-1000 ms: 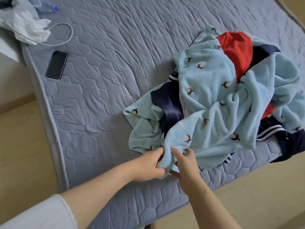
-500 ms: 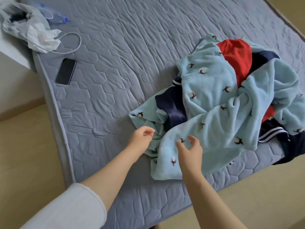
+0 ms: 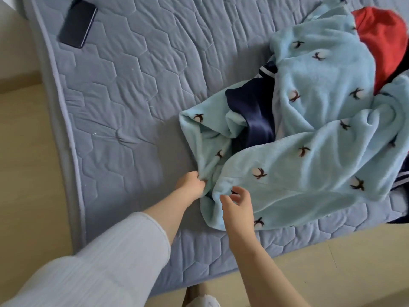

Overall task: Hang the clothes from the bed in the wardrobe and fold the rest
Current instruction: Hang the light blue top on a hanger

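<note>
Bed (image 3: 124, 111): grey quilted cover with a hexagon stitch pattern, filling most of the frame; piped edge running down the left side and along the lower right.

Pile of clothes (image 3: 309, 120): right half of the frame, lying on the bed, reaching to the lower-right edge of the mattress.
- Light blue fleece garment (image 3: 309, 169): pale blue with small dark-and-white sprig motifs; uppermost and largest item, crumpled, spread from centre frame to the right border.
- Navy garment (image 3: 250, 111): dark, slightly shiny; showing through a gap in the fleece at centre, with white striped trim just above it. More navy cloth with white stripes at the far right edge; whether same item, cannot tell.
- Red garment (image 3: 382, 38): upper right corner, partly tucked under the fleece.

Left hand (image 3: 190, 185): lower centre, fingers closed, pinching a fold of the light blue fleece at its near left edge. Pale ribbed sleeve (image 3: 99, 267) pushed up the forearm, lower left.

Right hand (image 3: 239, 207): lower centre, just right of the left hand, fingers spread and loosely curled, resting over the near hem of the fleece; gripping nothing. Forearm bare.

Phone (image 3: 77, 23): dark, face up, upper left of the frame, on the bed, well apart from the clothes.

Floor (image 3: 24, 173): pale beige, left border and lower right.
</note>
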Motion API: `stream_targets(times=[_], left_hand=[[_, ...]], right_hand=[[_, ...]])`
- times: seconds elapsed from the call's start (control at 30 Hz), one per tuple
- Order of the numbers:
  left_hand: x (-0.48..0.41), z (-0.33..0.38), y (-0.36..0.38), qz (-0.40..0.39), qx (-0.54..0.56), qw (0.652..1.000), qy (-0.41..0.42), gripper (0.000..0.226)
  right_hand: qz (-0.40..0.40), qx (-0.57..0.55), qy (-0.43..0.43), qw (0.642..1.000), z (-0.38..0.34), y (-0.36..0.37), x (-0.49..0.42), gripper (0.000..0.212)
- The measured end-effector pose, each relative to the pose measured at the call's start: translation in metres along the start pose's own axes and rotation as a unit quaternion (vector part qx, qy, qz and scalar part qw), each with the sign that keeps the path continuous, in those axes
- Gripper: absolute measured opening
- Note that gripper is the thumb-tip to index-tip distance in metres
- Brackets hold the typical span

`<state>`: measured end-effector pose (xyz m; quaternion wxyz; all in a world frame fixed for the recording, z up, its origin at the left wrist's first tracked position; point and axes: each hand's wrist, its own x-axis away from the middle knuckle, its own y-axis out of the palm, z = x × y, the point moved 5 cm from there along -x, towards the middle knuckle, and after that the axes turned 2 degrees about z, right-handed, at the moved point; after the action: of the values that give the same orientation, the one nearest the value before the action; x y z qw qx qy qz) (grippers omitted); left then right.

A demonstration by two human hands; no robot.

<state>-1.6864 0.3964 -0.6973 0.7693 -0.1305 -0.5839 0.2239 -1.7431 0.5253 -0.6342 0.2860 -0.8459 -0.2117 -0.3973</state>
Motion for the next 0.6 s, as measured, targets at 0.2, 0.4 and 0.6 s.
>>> stream_targets(times=[0.2,0.4,0.6], left_hand=[[0.060,-0.028,-0.091,0.146,0.381,0.913,0.022,0.017],[0.149,0.001,-0.179,0.073,0.497,0.853,0.143,0.018],[0.231,0.011,-0.248,-0.009,0.427,0.869,0.249,0.023]], right_hand=[[-0.016,0.005,-0.024,1.000,-0.028,0.006,0.036,0.043],[-0.079,-0.030,-0.166,0.982,-0.096,0.035,0.115,0.069],[-0.060,-0.109,-0.334,0.934,-0.163,0.054,0.203,0.046]])
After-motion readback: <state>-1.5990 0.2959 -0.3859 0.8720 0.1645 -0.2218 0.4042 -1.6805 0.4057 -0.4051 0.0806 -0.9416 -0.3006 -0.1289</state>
